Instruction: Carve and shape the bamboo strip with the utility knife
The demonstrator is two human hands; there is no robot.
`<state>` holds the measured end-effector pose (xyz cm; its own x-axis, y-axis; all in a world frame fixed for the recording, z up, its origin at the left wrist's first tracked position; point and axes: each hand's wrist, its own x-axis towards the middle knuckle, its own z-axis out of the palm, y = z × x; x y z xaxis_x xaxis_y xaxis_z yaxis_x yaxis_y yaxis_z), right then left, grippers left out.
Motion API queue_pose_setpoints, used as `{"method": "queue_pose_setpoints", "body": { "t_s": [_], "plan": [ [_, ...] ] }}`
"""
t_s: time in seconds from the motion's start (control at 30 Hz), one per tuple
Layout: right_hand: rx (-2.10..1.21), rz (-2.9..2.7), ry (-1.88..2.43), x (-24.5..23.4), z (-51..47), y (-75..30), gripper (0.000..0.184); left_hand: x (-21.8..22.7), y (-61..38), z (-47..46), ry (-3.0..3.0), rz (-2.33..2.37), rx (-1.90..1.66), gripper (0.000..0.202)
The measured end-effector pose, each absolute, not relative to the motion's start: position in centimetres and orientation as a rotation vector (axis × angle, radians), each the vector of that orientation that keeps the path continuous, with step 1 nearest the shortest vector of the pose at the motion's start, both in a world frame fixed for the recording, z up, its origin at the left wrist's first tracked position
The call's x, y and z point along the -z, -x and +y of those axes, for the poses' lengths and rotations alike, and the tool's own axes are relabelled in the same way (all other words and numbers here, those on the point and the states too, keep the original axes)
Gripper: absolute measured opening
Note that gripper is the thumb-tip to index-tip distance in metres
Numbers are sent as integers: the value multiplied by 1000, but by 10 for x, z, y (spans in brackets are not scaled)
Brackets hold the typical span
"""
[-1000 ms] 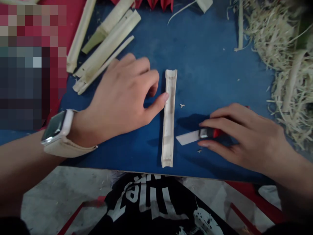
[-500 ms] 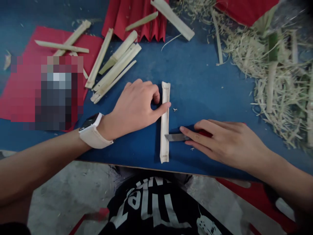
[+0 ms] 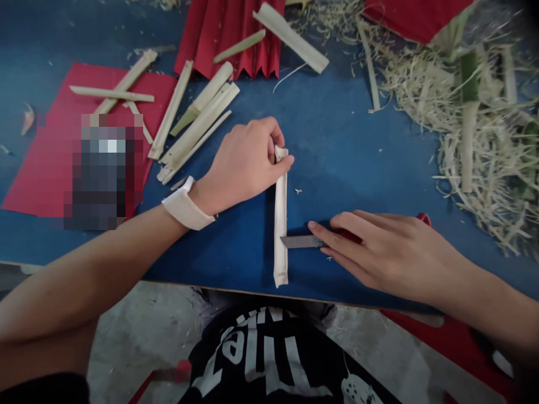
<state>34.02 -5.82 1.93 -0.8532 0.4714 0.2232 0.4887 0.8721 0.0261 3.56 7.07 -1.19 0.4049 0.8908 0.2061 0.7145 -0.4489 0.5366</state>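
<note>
Mostly hidden under the right hand [image 3: 387, 252]: a knife [image 3: 301, 242], its red handle [image 3: 423, 217] only a sliver past the knuckles. Blurred into squares, unreadable: a patch on the red paper [image 3: 37, 168] at left.

Left hand [image 3: 244, 163] curled, thumb and fingers pinched on the far end of a pale bamboo strip [image 3: 281, 224] lying lengthwise near the front edge of the blue table [image 3: 349, 140]. Right hand flattish, fingers closed over the knife, forefinger laid along the bare grey steel, tip touching the strip's right edge.

Strip narrow, trough-shaped, matte. Nearby — flat split bamboo pieces [image 3: 197, 123] at the left, stringy shavings [image 3: 475, 140] heaped at the right.
</note>
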Motion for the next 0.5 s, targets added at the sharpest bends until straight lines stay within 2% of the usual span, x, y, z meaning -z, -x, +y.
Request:
{"method": "queue_pose_setpoints", "body": {
  "t_s": [0.27,0.5],
  "plan": [
    [66,-2804,836,-19,-67,-348,34,8,-40,61,-2390,1416,-644,4],
    [-73,-2950,641,-24,-67,-358,59,5,-46,59,-2371,1474,-613,6]
  ]
}}
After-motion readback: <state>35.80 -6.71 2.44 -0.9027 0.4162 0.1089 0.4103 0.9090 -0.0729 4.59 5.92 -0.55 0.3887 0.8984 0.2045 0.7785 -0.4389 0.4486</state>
